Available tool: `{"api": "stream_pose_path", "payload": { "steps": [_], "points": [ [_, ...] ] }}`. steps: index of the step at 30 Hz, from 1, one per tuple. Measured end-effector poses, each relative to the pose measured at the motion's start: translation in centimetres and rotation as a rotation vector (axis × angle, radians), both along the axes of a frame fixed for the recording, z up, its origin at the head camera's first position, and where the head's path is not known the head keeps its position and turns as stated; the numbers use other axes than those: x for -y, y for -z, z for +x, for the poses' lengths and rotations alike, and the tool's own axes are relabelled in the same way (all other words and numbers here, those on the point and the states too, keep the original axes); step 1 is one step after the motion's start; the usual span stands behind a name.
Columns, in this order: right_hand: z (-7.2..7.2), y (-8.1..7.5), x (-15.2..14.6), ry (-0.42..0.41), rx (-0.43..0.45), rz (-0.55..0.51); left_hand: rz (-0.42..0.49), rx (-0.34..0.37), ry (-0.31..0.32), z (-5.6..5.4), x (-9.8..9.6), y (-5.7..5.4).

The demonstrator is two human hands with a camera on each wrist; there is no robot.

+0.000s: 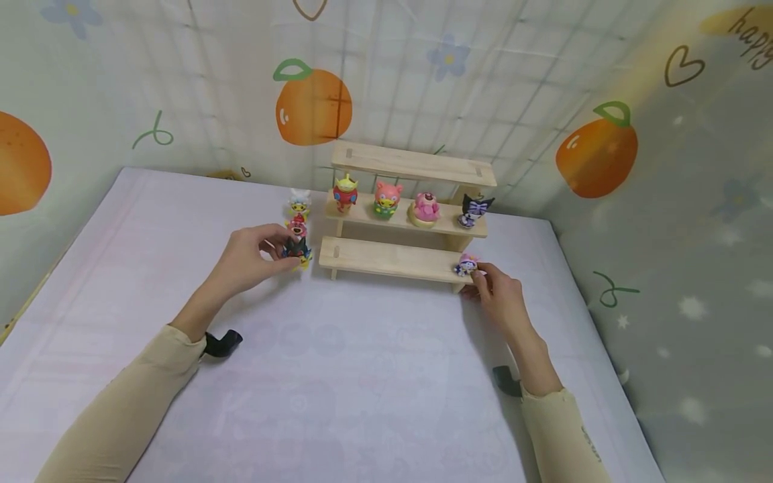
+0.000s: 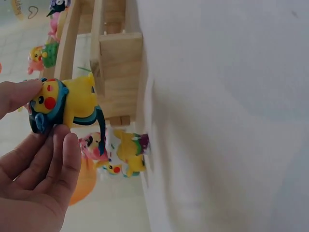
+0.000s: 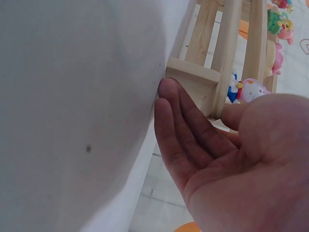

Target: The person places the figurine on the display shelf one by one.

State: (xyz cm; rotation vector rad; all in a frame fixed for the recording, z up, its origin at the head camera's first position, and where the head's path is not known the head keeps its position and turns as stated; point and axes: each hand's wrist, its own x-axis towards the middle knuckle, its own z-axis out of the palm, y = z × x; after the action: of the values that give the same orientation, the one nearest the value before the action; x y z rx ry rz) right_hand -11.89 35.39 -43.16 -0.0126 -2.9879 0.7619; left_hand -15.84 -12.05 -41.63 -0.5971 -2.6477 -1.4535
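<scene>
My left hand (image 1: 256, 255) pinches a yellow figurine (image 2: 77, 99) in a dark blue hood, left of a stepped wooden display shelf (image 1: 386, 258). Its thumb lies over the figurine's face, with the fingertips behind the hood. The right hand (image 1: 501, 295) is at the right end of the lowest shelf board, fingertips right by a white-and-pink figurine (image 1: 466, 265) standing there. In the right wrist view, several straight fingers (image 3: 186, 130) extend beside the shelf's end leg, and the thumb overlaps the board's end.
On the middle board stand a red-and-yellow figurine (image 1: 345, 193), a pink-and-green one (image 1: 387, 200), a pink bear (image 1: 426, 209) and a black-hooded one (image 1: 474, 210). Left of the shelf, a white-hatted figurine (image 1: 299, 202) and a pink-and-red figurine (image 1: 297, 227) stand on the table. A fruit-print curtain (image 1: 398, 40) hangs behind.
</scene>
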Motion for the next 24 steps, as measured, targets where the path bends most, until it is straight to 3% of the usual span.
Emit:
{"api": "stream_pose_path", "payload": {
  "steps": [11, 24],
  "points": [
    [0.0, -0.1, 0.1, -0.007, -0.007, 0.000, 0.062, -0.022, 0.006, 0.2, -2.3, -1.2],
    [0.0, -0.1, 0.1, -0.017, -0.036, 0.000, 0.069, -0.001, 0.019, -0.5, -5.8, -0.9]
  ]
}}
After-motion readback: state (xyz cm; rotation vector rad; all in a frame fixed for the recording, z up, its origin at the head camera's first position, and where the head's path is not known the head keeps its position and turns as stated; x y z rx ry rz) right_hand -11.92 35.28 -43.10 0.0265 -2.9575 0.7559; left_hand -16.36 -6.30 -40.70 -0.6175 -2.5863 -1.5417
